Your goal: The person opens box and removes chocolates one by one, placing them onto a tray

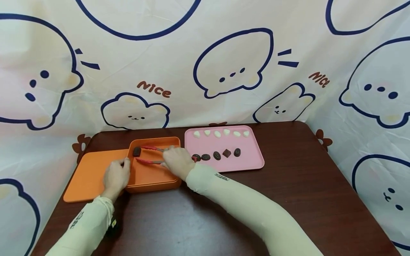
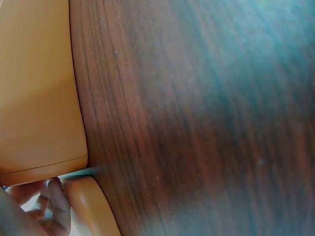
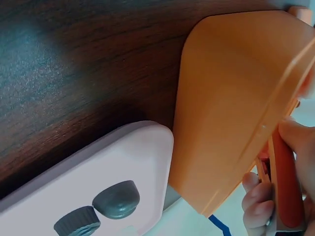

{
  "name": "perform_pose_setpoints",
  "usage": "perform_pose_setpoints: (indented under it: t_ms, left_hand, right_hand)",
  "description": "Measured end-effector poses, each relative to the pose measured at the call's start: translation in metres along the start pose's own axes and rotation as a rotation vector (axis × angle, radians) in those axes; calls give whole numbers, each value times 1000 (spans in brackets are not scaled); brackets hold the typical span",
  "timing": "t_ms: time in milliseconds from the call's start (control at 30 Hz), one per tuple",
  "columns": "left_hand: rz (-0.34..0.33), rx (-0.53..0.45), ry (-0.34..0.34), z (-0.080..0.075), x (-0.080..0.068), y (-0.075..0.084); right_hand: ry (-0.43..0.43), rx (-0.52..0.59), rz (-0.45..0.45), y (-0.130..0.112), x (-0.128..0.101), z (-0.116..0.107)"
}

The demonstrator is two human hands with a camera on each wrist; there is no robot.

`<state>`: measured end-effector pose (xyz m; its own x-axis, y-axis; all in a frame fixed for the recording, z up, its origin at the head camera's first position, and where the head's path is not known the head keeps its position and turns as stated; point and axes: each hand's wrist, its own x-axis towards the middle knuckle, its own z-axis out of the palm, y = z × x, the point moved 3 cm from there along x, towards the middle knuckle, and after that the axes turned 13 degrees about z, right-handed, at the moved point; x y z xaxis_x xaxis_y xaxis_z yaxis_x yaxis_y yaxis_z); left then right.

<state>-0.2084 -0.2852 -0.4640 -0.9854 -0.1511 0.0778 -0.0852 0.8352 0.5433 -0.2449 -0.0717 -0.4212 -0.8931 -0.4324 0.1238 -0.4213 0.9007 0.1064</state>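
Observation:
My right hand holds a pair of red-tipped tongs over the orange box. The tong tips stand apart, just to the right of a dark chocolate that lies by the box's left wall. In the right wrist view, the fingers and thumb wrap the red tong handle beside the box wall. At the box's left side, my left hand grips the wall near its rim. In the left wrist view its fingers are partly hidden between the box and the orange lid.
A pink tray stands right of the box. It carries a back row of white chocolates and a front row of dark chocolates. The orange lid lies flat left of the box. A printed cloth hangs behind the dark wooden table.

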Motion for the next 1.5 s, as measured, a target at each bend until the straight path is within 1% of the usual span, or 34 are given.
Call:
perform_pose_setpoints:
  t_ms: [100,233,367,700,967,1133,1200,1267,1400,1500]
  left_hand:
    - [4,1,-8,1,0,1]
    - [15,2,-16,2,0,2]
    - [11,-3,-15,2,0,1]
    - [-1,5,-17,2,1,0]
    - [-5,-9,7,2,0,-1]
    - [-10,-7,-1,2,0,-2]
    - [-13,-3,-4,1,0,-3]
    - [-15,1,-4,2,1,-3]
    - [-23,-1,-12,2,1,-3]
    - [-26,-3,-16,2,1,-3]
  right_hand:
    - [43,-55,5,-4,1,3]
    - [125,-121,-1,-10,3,6]
    - [168,-163,-24,-14,5,7]
    - [145,-192,-54,-16,9,6]
    - [185,-207,-99,-19,7,2]
    - [199,-199,-118,-16,3,-1]
    - [190,-188,-116,-14,3,-2]
    - [158,-168,-111,-12,2,-3]
    - [54,-101,-89,-5,2,-4]
    - [-19,-17,-45,1,2,-5]
